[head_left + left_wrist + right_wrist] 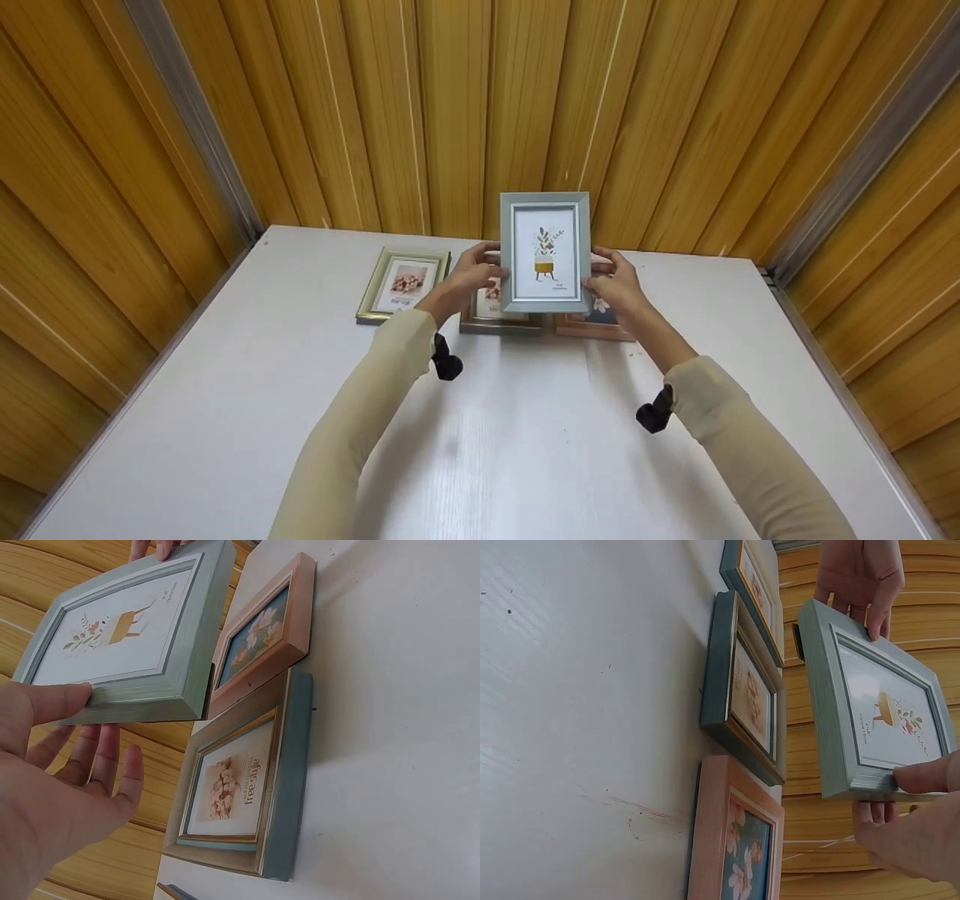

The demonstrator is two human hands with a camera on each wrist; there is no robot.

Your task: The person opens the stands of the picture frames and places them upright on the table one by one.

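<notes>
A pale green-grey picture frame (508, 255) with a potted-plant print is held up over the table, its front facing the head camera. My left hand (471, 276) grips its left side, thumb on the front edge and fingers behind. On the opposite side my right hand (616, 283) pinches the frame the same way. Below it lie a bronze-and-teal picture frame (298, 765) with a flower photo and a pink picture frame (714, 832) with a blue floral print. In the head view the raised frame partly covers both.
Left of the hands, a gold-green picture frame (365, 309) lies on the white table (225, 420). Wood-patterned panels (450, 112) stand along the table's back and both sides. Black wrist cameras (448, 366) hang from the sleeves.
</notes>
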